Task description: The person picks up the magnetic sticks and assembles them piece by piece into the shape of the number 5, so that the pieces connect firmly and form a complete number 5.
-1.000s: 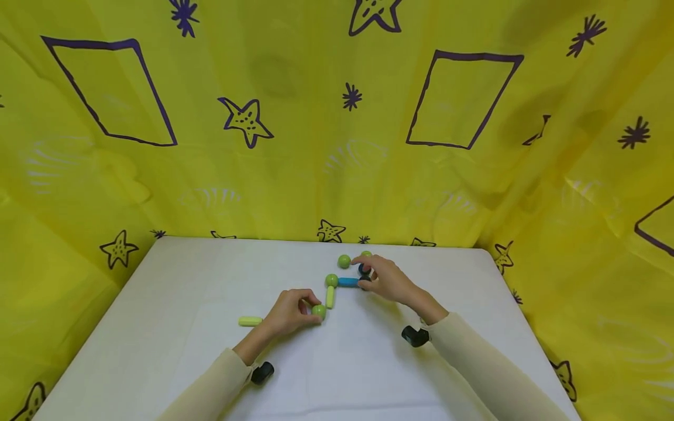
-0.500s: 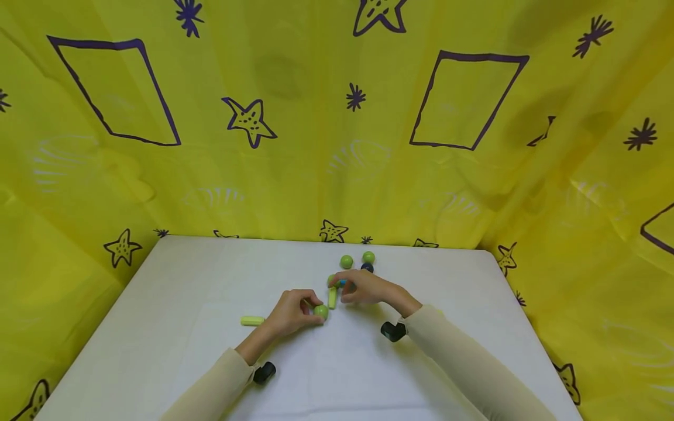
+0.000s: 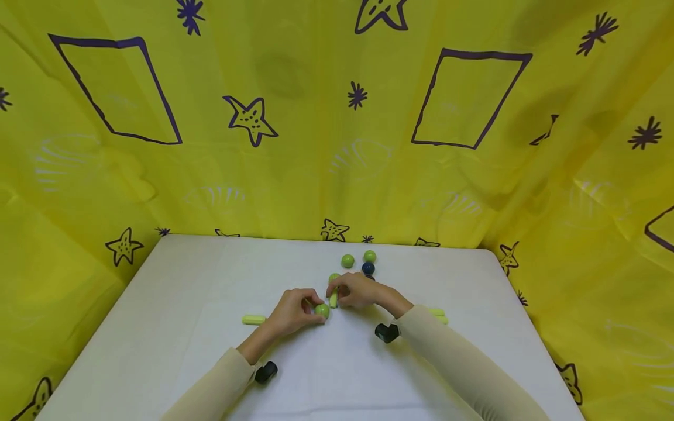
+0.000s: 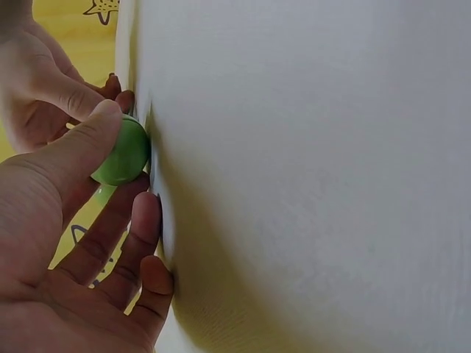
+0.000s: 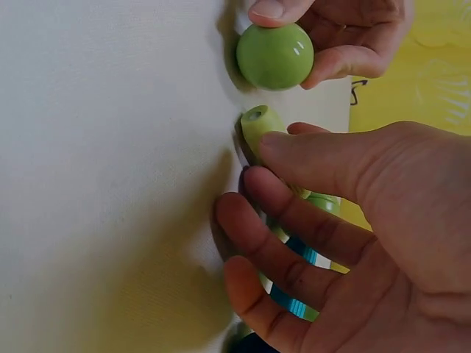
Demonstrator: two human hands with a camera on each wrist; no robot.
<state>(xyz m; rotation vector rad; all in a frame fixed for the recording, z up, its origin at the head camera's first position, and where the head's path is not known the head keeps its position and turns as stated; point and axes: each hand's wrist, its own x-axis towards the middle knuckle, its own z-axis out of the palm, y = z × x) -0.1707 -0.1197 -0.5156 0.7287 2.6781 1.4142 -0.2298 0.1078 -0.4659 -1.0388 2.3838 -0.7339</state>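
Green and glossy, the held ball is pinched between the thumb and forefinger of the left hand; so the left grip is closed on it. Whether the white worktop is touched by it cannot be told. Just beyond the held ball and to its right, a pale stick is pinched by the thumb and forefinger of the right hand, with the other fingers lightly bent. In the right wrist view, a small hole is seen in the stick's near end, which is turned to the held ball; a narrow gap is left between them.

The step in hand is judged to be the joining of these two pieces. For the next move, the hole should be well aligned with the held ball and the gap closed gently, without the stick being tilted.

Farther beyond the held ball, a second green ball and a blue stick are partly hidden by the right hand. Behind these, a dark ball and two loose green balls are placed. One loose stick is found left of the held ball, and a pair of sticks well to its right.
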